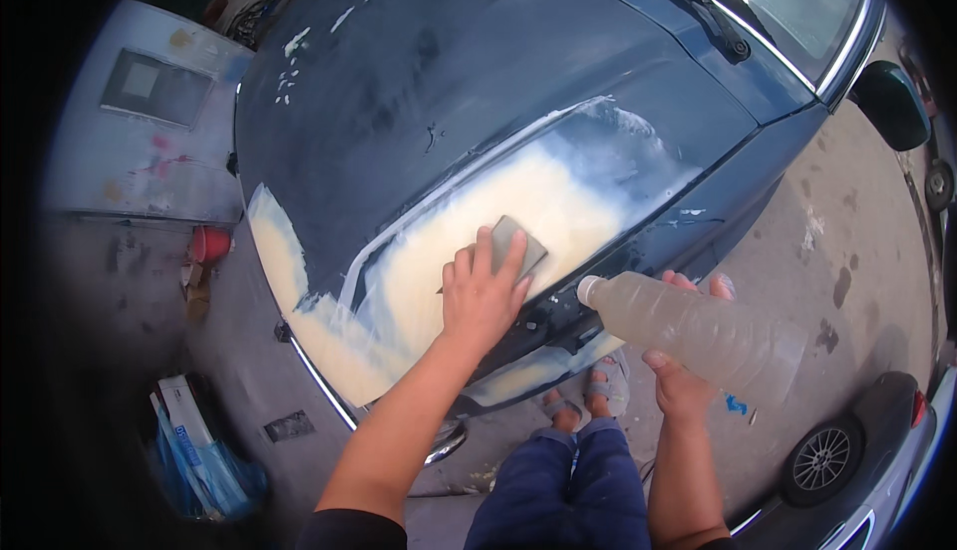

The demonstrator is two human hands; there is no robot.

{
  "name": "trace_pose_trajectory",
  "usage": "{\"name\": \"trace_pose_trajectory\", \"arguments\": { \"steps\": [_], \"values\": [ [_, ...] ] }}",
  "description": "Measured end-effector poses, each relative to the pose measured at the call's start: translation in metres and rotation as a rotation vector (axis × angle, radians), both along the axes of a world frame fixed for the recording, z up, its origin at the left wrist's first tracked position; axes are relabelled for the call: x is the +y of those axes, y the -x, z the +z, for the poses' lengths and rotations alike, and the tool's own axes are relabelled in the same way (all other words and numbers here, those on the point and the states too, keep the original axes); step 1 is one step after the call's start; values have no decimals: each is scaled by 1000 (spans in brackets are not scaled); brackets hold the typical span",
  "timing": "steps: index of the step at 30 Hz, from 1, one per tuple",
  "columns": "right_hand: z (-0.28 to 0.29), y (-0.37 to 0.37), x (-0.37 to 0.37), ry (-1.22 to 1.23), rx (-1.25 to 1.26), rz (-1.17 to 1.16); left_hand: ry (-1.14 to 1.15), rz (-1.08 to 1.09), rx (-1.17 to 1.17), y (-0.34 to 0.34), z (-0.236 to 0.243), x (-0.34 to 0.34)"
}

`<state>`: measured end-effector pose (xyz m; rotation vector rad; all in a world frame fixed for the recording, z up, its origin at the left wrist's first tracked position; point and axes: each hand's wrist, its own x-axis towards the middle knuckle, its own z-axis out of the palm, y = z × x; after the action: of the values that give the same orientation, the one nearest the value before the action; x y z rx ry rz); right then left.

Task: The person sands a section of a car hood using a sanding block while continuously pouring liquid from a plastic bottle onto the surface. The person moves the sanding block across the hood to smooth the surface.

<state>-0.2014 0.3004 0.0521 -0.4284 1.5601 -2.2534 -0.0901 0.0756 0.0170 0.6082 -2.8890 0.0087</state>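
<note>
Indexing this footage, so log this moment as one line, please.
left hand: holding grey pad on cream patch; right hand: holding plastic bottle; surface: dark blue car

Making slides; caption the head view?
Left hand holds grey pad on cream patch of blue car; right hand holds bottle.

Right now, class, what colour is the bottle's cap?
The cap is white; best in the head view.
</note>
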Motion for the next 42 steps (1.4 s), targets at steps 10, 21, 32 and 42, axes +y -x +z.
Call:
{"name": "trace_pose_trajectory", "arguments": {
  "steps": [10,21,32,42],
  "values": [
    [1,-5,-14,-36,49,64,-37,66,-47,-56,1,15],
    [6,-17,-46,39,-38,125,-56,209,-50,-12,1,-16],
    [6,-37,-69,52,-1,203,-40,344,-21,-14,6,-55],
    [1,-52,-74,9,103,331,19,413,-17,-84,-6,-55]
  ]
}}
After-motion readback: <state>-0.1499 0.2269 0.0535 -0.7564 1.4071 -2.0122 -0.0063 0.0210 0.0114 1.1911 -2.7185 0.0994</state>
